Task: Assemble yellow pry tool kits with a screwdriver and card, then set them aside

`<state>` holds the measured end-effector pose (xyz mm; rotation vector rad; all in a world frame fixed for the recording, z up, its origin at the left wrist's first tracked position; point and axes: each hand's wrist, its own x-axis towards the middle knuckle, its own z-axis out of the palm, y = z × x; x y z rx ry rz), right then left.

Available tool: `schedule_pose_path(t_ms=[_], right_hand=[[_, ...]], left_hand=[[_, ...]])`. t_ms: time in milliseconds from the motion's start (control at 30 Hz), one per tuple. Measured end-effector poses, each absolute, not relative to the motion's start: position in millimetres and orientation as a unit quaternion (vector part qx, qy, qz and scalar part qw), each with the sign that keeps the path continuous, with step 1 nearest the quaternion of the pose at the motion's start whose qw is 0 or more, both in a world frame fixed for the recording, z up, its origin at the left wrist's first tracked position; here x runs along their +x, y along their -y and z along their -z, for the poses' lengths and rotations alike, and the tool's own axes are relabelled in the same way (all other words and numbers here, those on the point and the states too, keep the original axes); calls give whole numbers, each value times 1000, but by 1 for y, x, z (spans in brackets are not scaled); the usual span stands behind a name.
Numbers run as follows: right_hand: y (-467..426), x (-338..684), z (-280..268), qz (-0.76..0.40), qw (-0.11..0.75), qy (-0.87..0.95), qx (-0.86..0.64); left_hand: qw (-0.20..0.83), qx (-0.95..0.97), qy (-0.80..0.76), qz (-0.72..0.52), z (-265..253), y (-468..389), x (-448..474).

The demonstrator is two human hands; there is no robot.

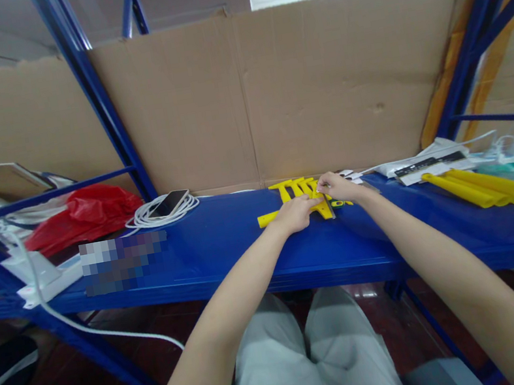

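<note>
My left hand (296, 213) lies over the blue shelf, its fingers closed on a yellow T-shaped plastic tool head (324, 211) with a thin metal edge. From the other side, my right hand (335, 186) is pinched at the upper end of this same piece; its fingertips are too small to show exactly what they grip. Just behind the hands, several similar yellow plastic pieces (290, 186) lie in a row. A yellow tube (268, 219) sticks out left of my left hand. Beside the held piece, under my right wrist, is a small yellow-and-black object (341, 203).
Yellow tubes (477, 187) lie right, near a black-and-white packet (431, 167). Left are a phone (172, 202) on a coiled white cable (142, 218), a red plastic bag (86, 212) and a white stand (47, 276). Cardboard (309, 90) walls the back between blue posts.
</note>
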<state>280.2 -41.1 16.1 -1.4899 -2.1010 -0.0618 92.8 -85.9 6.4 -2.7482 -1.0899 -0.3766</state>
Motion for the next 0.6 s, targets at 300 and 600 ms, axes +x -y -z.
schedule_pose_path(t_ms=[300,600], right_hand=[[49,274,-20,18,252,786,-565],[52,270,-20,36,231,788,-570]], left_hand=[[73,-920,364,126,-6,84,92],[82,-919,367,120,-9,88,92]])
